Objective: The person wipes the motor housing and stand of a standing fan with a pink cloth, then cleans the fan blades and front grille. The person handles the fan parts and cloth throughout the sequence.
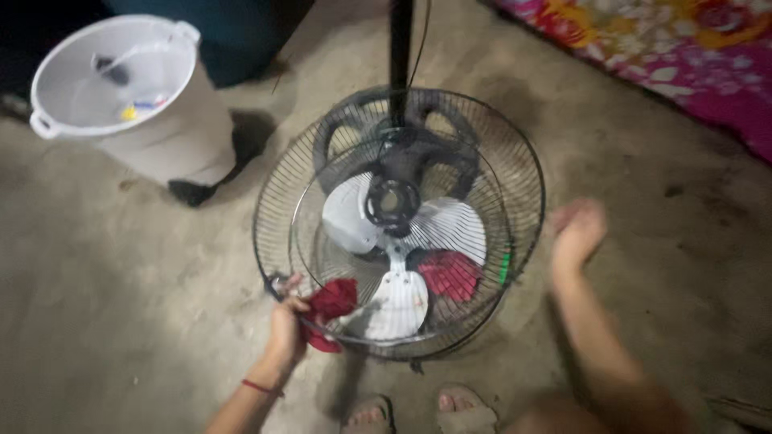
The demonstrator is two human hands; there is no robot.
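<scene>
Item one, as I see it from my remote seat: a fan (400,221) lying on the concrete floor (121,305) at the centre of the view, its wire guard (527,173) round and open-meshed, three pale blades (450,225) and a dark hub (392,201) visible through it, with a dark pole (400,40) running off toward 12 o'clock. Item two: a red cloth (331,305) at the guard's 7 o'clock rim. My left hand (285,325) is closed round that cloth and presses against the rim there; a thin red band sits on the wrist. A second patch of red (450,273) shows inside the guard near 5 o'clock, whether the same cloth or another I cannot tell. Item three: my right hand (575,229), at the guard's 3 o'clock, just clear of the wire, empty, and motion-blurred, so whether the fingers are spread I cannot tell. Item four: a white bucket (121,88) at 10 o'clock, well apart from the fan, with small bits inside. Item five: a flowered pink bedcover (683,48) at 2 o'clock. Item six: feet in sandals (418,414) at 6 o'clock. Handling note, by my judgement: the guard looks light but springy, its thin wires liable to bend under a hard squeeze; the outer rim is the firm place to grip. The blades look like brittle plastic. The cloth is soft and limp, easily bunched in the fist.
</scene>
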